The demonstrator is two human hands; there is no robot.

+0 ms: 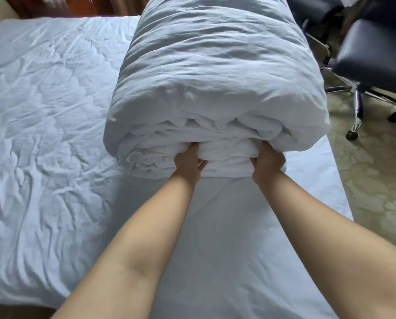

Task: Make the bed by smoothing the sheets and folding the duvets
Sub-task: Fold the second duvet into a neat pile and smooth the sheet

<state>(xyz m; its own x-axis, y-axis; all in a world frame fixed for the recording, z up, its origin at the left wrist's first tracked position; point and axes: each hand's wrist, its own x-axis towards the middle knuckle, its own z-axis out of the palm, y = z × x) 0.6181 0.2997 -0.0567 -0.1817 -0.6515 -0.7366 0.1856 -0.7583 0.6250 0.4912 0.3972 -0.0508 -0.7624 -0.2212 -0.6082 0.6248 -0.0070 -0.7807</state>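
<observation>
Duvet: the duvet (215, 88) lies folded into a thick, long bundle on the right bed, running from near centre to the far edge, its layered end facing the person.
Left hand: the left hand (189, 161) grips the near end of the bundle low down, fingers dug into the layers, thumb out towards the middle.
Right hand: the right hand (267, 161) grips the same end further right, fingers buried in the folds, so the two hands clamp the stack with a gap between them.
Why held so: gripping low and on both sides probably keeps the layers from sliding apart while the end is lifted or pulled for another fold.
Near sheet: the sheet (227, 238) under the arms on the right bed looks smooth, likely why the bundle sits further away, leaving room to fold towards the person.
Left bed: the left bed (43, 111) shows a heavily creased cover, which seems not yet smoothed.
Chairs: two dark office chairs (374, 58) stand on the carpet (376, 192) at far right, apart from the bed.
Risk: a loose inner layer could slip out if the grip is shallow.
</observation>
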